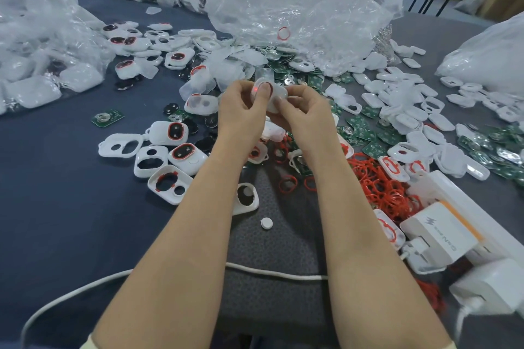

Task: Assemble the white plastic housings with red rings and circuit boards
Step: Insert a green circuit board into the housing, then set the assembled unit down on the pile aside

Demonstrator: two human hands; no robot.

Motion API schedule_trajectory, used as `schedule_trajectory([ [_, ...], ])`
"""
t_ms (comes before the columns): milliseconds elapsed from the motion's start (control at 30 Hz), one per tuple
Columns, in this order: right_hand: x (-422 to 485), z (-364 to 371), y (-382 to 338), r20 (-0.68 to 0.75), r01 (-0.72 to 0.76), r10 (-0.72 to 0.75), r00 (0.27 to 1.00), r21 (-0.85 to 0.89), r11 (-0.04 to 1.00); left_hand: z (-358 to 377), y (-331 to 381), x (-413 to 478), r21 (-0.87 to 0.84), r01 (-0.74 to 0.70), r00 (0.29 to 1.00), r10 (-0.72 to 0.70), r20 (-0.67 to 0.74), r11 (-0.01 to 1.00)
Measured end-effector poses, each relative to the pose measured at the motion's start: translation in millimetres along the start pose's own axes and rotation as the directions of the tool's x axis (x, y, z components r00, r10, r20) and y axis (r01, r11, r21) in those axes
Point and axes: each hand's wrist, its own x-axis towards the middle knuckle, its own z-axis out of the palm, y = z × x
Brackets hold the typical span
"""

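Head view: left hand (pixel 243 115) and right hand (pixel 304 115) both pinch one white housing (pixel 277 97), held up over the parts pile mid-counter (pixel 56 207), left thumb pressing its face. Risk: uneven thumb pressure could skew or pop the red ring (pixel 271 89). A slip would drop it among the loose housings. Can't tell if the board is seated.
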Motion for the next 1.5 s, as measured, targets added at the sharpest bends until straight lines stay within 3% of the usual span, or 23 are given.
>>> schedule_trajectory([
  [300,4.7,-1.0,4.9,-0.058,-0.036,0.033,0.998,-0.050,0.998,2.6,2.7,-5.6,0.074,-0.100,0.994,0.095,0.061,0.992],
  [567,3.1,3.4,2.1,-0.044,-0.092,0.092,0.995,0.015,0.996,-1.0,9.2,-5.0,-0.009,-0.031,0.998,0.031,0.049,0.999],
  [700,7.8,43.6,-24.7,-0.011,-0.057,0.058,0.998,0.081,0.995,-24.2,26.8,11.0,-0.149,0.073,0.993,-0.086,-0.084,0.986],
  [833,24.1,132.8,-55.6,0.102,-0.026,0.016,0.995,0.094,0.995,-93.4,40.1,44.9,-0.397,0.114,0.913,-0.254,-0.319,0.911],
  [967,39.0,248.1,-74.4,0.233,-0.083,0.065,0.970,0.065,0.994,-172.8,40.9,74.2,-0.437,0.070,0.767,-0.329,-0.552,0.897],
  [1033,45.1,297.0,-83.6,0.291,-0.078,0.058,0.955,0.059,0.995,-204.3,37.4,86.2,-0.433,0.070,0.705,-0.351,-0.616,0.899],
  [1200,51.2,350.5,-89.3,0.516,-0.061,0.062,0.854,-0.018,0.998,-235.2,28.4,102.4,-0.442,0.049,0.654,-0.363,-0.663,0.896],
  [1367,70.9,291.8,-67.8,0.318,-0.018,0.002,0.948,0.049,0.999,-212.2,21.8,106.8,-0.508,0.049,0.684,-0.399,-0.610,0.860],
  [1433,87.5,252.3,-56.2,0.171,0.089,-0.055,0.984,-0.200,0.976,-196.4,20.4,107.1,-0.512,0.080,0.719,-0.405,-0.564,0.855],
  [1500,100.2,216.5,-44.4,0.091,0.156,-0.128,0.988,-0.503,0.850,-182.2,19.1,106.8,-0.519,0.100,0.744,-0.410,-0.527,0.849],
])
